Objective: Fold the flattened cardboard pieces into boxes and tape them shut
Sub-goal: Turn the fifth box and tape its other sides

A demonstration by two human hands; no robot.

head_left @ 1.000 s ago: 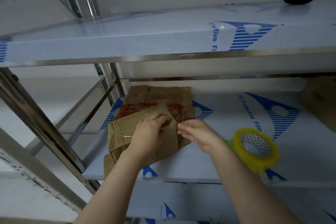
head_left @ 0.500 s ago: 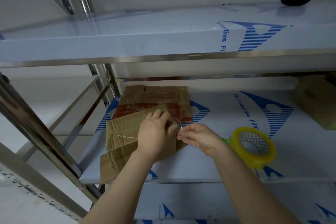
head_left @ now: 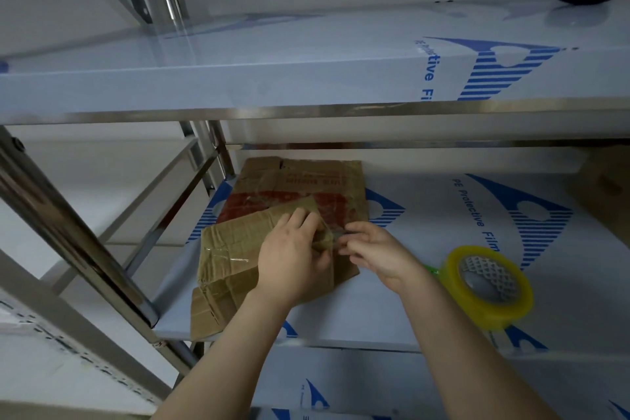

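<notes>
2 hands are working at 1 corner of the top cardboard piece (head_left: 235,249), which is lying flat on the lower shelf (head_left: 426,314).

The piece is sitting at the shelf's left end, overlapping a red-printed piece (head_left: 300,177) beneath it and overhanging the front edge. The left hand (head_left: 293,259) is pressing its palm on the card, fingers bent round the far right corner. The right hand (head_left: 378,256) is pinching at that same corner with thumb and fingertips, on the card's edge or a shred of old clear tape; I cannot tell which. The yellow tape roll (head_left: 491,286) is sitting just right of the right wrist. If old tape is being peeled, it is likely taking the paper face along and weakening the flap. With only 1 palm weighting it, the piece is also risking a slide off the front edge.
</notes>
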